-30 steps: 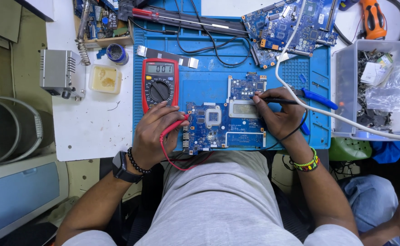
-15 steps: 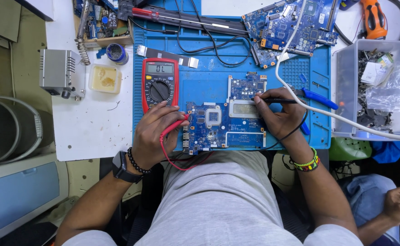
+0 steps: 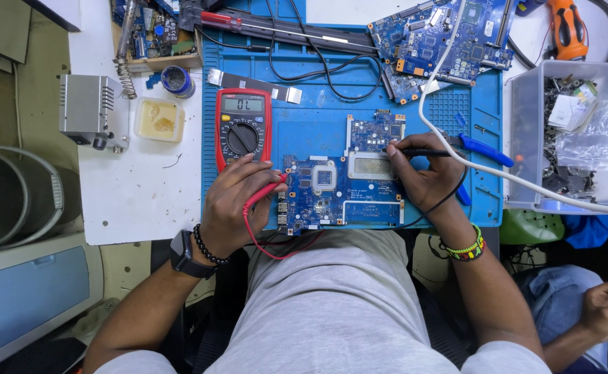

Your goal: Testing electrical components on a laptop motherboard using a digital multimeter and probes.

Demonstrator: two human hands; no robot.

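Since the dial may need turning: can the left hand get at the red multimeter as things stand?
Probably yes. The left hand lies just below the red multimeter with nothing between them, but it holds the red probe, which would have to be put down or shifted.

A red multimeter (image 3: 243, 129) lies on the blue mat (image 3: 304, 118) — its screen (image 3: 243, 104) a small grey-green rectangle near the top. In the clear bin (image 3: 525, 138) at right sit a white label (image 3: 568, 111) and a clear plastic bag (image 3: 598, 135).
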